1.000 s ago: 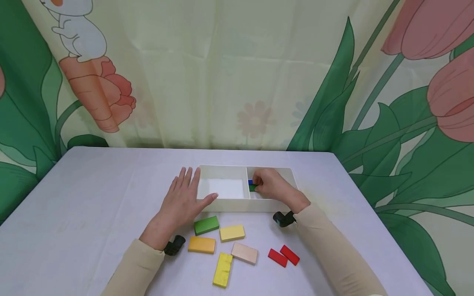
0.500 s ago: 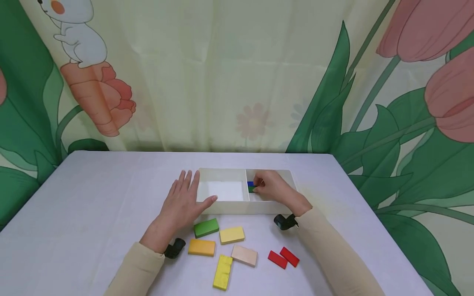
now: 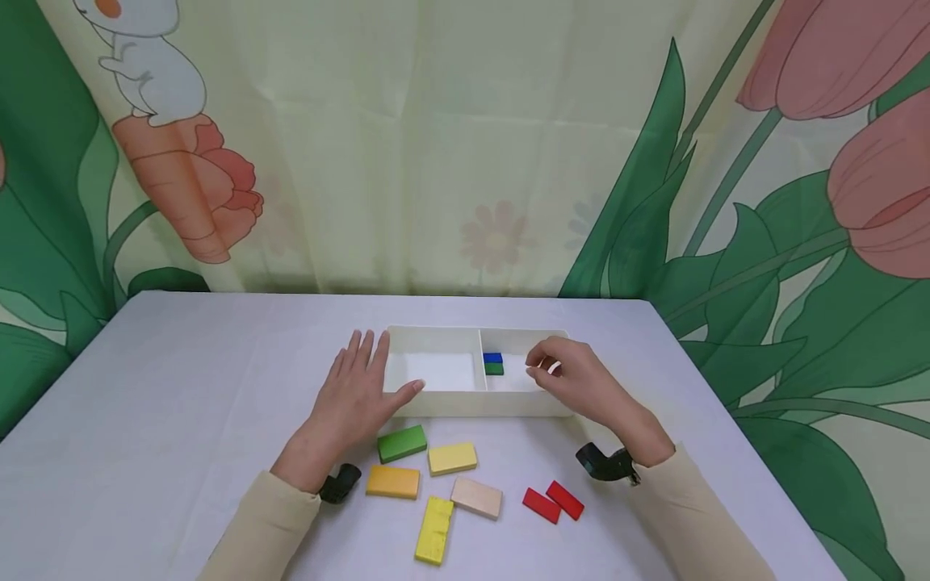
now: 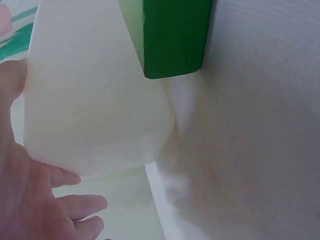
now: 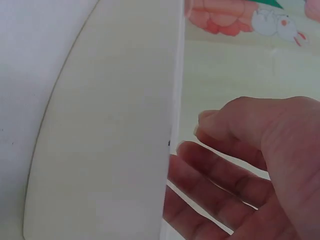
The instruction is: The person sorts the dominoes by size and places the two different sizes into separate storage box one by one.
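Two in the white tray point(image 3: 465, 404): small blue block point(image 3: 492, 357), small green block point(image 3: 494, 369), just right of the divider point(image 3: 482, 355). Your right hand point(image 3: 581, 383) hovers right of them, fingers loosely curled, nothing visible held. Your left hand point(image 3: 350, 395), spread wide, touches the tray's left end, likely steadying it. Loose blocks point(image 3: 476, 497) lie near, presumably within reach.

Left hand point(image 3: 347, 395) at white box point(image 3: 479, 404), right hand point(image 3: 584, 385) above, loose blocks point(image 3: 452, 458) nearby
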The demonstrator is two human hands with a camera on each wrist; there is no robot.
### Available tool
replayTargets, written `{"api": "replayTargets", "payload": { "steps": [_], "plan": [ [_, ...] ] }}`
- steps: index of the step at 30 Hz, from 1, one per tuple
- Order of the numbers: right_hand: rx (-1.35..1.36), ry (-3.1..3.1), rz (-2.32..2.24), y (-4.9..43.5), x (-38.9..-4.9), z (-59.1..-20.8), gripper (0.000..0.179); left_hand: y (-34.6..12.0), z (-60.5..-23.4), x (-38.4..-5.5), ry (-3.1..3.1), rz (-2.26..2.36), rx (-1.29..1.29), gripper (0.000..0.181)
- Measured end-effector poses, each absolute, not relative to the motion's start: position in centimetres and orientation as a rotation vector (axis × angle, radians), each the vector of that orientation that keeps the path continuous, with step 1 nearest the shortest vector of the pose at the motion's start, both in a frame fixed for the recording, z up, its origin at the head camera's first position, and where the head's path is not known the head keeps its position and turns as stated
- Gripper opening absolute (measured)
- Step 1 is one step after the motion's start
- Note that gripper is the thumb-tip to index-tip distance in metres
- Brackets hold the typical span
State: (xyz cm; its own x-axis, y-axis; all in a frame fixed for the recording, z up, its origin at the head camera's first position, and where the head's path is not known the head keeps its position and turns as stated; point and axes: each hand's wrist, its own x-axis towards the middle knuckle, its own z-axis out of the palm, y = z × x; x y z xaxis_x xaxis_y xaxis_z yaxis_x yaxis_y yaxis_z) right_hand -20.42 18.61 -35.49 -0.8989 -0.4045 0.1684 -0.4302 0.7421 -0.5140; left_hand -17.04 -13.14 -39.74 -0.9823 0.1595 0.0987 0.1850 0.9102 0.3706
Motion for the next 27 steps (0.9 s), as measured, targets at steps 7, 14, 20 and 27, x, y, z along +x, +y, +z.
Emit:
{"api": "replayTargets", "payload": {
  "steps": [7,14,20,27],
  "plan": [
    [0.744,-2.757,0.834,20.1,-17.8,-35.3,0.015,-13.1,-39.8,-17.1,-3.007,-0.571,-0.269,0.097],
    [0.735,-2.638,0.800,21.3,-15.8,-35.1,0.019,-13.1,-39.5,-17.3,-3.001,-0.555,-0.279,0.097],
    [0.716,-2.678,0.860,21.6,-14.4,-36.0,0.020,-13.1,-39.3,-17.3,-3.015,-0.557,-0.273,0.097],
    [0.658,-2.768,0.908,22.0,-13.1,-37.5,0.023,-13.2,-39.4,-17.3,-3.015,-0.579,-0.271,0.097]
  ]
}}
